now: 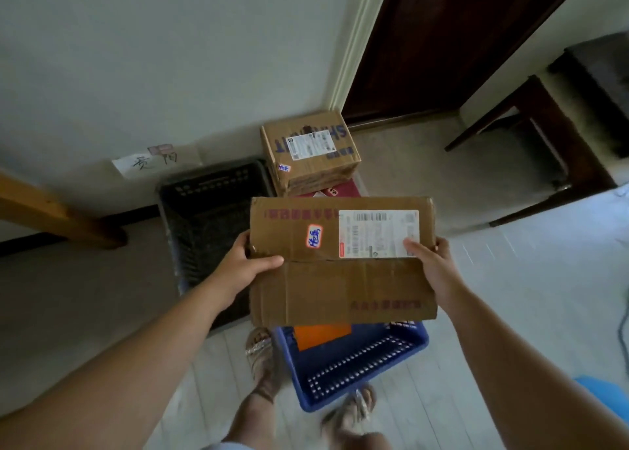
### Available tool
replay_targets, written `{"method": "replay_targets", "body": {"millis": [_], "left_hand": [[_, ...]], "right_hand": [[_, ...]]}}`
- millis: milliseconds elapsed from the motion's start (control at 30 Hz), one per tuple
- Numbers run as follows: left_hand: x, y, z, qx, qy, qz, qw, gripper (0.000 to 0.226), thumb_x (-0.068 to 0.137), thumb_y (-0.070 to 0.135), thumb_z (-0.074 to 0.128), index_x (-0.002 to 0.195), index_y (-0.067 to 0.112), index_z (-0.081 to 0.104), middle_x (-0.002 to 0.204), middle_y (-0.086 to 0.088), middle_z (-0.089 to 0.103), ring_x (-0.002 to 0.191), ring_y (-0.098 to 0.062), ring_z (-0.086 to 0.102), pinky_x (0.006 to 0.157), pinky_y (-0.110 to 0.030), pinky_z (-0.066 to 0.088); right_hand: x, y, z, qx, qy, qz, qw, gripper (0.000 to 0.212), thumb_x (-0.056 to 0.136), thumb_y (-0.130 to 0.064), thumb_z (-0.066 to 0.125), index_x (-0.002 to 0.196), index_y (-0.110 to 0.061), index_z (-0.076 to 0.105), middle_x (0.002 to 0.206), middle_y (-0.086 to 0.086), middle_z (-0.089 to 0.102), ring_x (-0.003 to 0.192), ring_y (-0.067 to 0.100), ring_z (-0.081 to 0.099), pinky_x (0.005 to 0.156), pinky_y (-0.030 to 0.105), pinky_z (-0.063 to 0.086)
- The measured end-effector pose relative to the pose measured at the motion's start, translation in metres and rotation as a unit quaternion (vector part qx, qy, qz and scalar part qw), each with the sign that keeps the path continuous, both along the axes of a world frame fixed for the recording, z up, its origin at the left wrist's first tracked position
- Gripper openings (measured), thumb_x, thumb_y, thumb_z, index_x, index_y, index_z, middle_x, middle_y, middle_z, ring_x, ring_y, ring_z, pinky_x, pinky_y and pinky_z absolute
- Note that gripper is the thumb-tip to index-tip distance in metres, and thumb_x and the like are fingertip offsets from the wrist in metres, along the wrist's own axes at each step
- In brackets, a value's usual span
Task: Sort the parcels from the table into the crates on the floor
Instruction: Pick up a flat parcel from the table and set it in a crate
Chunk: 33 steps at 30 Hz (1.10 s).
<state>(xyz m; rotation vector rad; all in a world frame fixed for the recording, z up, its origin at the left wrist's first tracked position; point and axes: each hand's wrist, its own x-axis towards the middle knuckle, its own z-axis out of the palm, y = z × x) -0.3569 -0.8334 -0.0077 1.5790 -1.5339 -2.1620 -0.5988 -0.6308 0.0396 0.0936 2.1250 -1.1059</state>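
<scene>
left hand (245,265): fingers clamped on the flat parcel (340,286) at its left edge, thumb across the top face
right hand (432,265): gripping the right edge, thumb down on the white label (377,233)
flat parcel: up in the air, level, right over the blue crate (360,364)
blue crate: on the floor by the sandalled feet (262,354), orange packet (321,335) inside
black crate (204,218): left, against the wall
brown box (309,153): behind, resting on a red surface (343,189)
</scene>
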Motion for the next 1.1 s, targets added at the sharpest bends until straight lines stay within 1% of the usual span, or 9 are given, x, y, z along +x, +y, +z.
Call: {"method": "replay_targets", "body": {"millis": [167, 267, 400, 467, 733, 867, 1000, 1033, 1100], "left_hand": [[-0.042, -0.018, -0.035, 0.017, -0.027, 0.030, 0.999, 0.076, 0.075, 0.028, 0.077, 0.138, 0.029, 0.034, 0.098, 0.013, 0.054, 0.086, -0.005, 0.054, 0.064, -0.021, 0.042], [-0.065, -0.021, -0.062, 0.023, -0.041, 0.071, 0.996, 0.069, 0.077, 0.030, 0.075, 0.137, 0.028, 0.039, 0.099, 0.011, 0.056, 0.083, -0.004, 0.053, 0.063, -0.019, 0.041], [-0.099, -0.032, -0.099, 0.014, -0.046, 0.092, 0.995, 0.064, 0.078, 0.036, 0.073, 0.134, 0.030, 0.042, 0.110, 0.008, 0.056, 0.086, -0.005, 0.052, 0.066, -0.020, 0.040], [-0.113, -0.039, -0.116, 0.003, -0.048, 0.112, 0.993, 0.061, 0.079, 0.036, 0.072, 0.132, 0.031, 0.043, 0.102, 0.012, 0.056, 0.083, -0.002, 0.052, 0.064, -0.019, 0.039], [-0.134, -0.049, -0.160, -0.067, -0.067, 0.117, 0.989, 0.060, 0.082, 0.042, 0.068, 0.135, 0.026, 0.045, 0.108, 0.012, 0.055, 0.101, -0.010, 0.053, 0.070, -0.015, 0.039], [-0.135, -0.048, -0.166, -0.087, -0.081, 0.111, 0.987, 0.064, 0.083, 0.046, 0.065, 0.138, 0.025, 0.042, 0.113, 0.010, 0.053, 0.100, -0.009, 0.051, 0.077, -0.019, 0.039], [-0.136, -0.040, -0.156, -0.072, -0.103, 0.086, 0.988, 0.068, 0.084, 0.051, 0.061, 0.141, 0.022, 0.036, 0.130, 0.001, 0.051, 0.111, -0.017, 0.050, 0.083, -0.028, 0.038], [-0.136, -0.038, -0.151, -0.074, -0.107, 0.081, 0.988, 0.068, 0.084, 0.051, 0.061, 0.141, 0.021, 0.036, 0.134, 0.000, 0.050, 0.114, -0.018, 0.050, 0.084, -0.028, 0.038], [-0.131, -0.036, -0.133, -0.081, -0.107, 0.078, 0.988, 0.072, 0.084, 0.050, 0.061, 0.143, 0.020, 0.032, 0.140, -0.003, 0.047, 0.118, -0.019, 0.048, 0.085, -0.026, 0.037]], "right_hand": [[-0.059, -0.046, -0.039, 0.036, -0.004, 0.057, 0.998, 0.047, 0.083, -0.038, 0.068, 0.120, -0.025, 0.042, 0.108, 0.000, 0.061, 0.094, 0.021, 0.062, 0.081, 0.046, 0.054], [-0.095, -0.075, -0.063, 0.056, -0.020, 0.113, 0.992, 0.048, 0.082, -0.039, 0.068, 0.121, -0.028, 0.042, 0.105, -0.003, 0.060, 0.090, 0.019, 0.061, 0.067, 0.036, 0.051], [-0.140, -0.107, -0.101, 0.061, -0.015, 0.166, 0.984, 0.042, 0.083, -0.040, 0.068, 0.116, -0.031, 0.043, 0.103, -0.004, 0.061, 0.090, 0.020, 0.064, 0.065, 0.035, 0.052], [-0.157, -0.121, -0.121, 0.065, -0.010, 0.189, 0.980, 0.042, 0.085, -0.041, 0.066, 0.118, -0.030, 0.043, 0.105, -0.004, 0.061, 0.091, 0.020, 0.063, 0.069, 0.036, 0.052], [-0.187, -0.147, -0.180, 0.080, 0.031, 0.233, 0.969, 0.049, 0.084, -0.047, 0.065, 0.125, -0.027, 0.045, 0.112, -0.001, 0.059, 0.096, 0.022, 0.060, 0.085, 0.045, 0.052], [-0.191, -0.149, -0.182, 0.078, 0.037, 0.242, 0.966, 0.057, 0.083, -0.047, 0.067, 0.131, -0.028, 0.043, 0.116, -0.002, 0.060, 0.100, 0.022, 0.060, 0.086, 0.045, 0.052], [-0.175, -0.145, -0.171, 0.131, 0.101, 0.275, 0.947, 0.067, 0.089, -0.046, 0.060, 0.145, -0.026, 0.029, 0.130, 0.007, 0.053, 0.100, 0.023, 0.054, 0.074, 0.036, 0.045], [-0.170, -0.145, -0.164, 0.146, 0.118, 0.280, 0.941, 0.071, 0.090, -0.045, 0.058, 0.148, -0.028, 0.022, 0.135, 0.009, 0.050, 0.105, 0.026, 0.054, 0.076, 0.037, 0.046], [-0.156, -0.144, -0.142, 0.165, 0.141, 0.282, 0.935, 0.076, 0.091, -0.045, 0.057, 0.151, -0.031, 0.012, 0.143, 0.012, 0.042, 0.121, 0.034, 0.048, 0.089, 0.047, 0.049]]}}
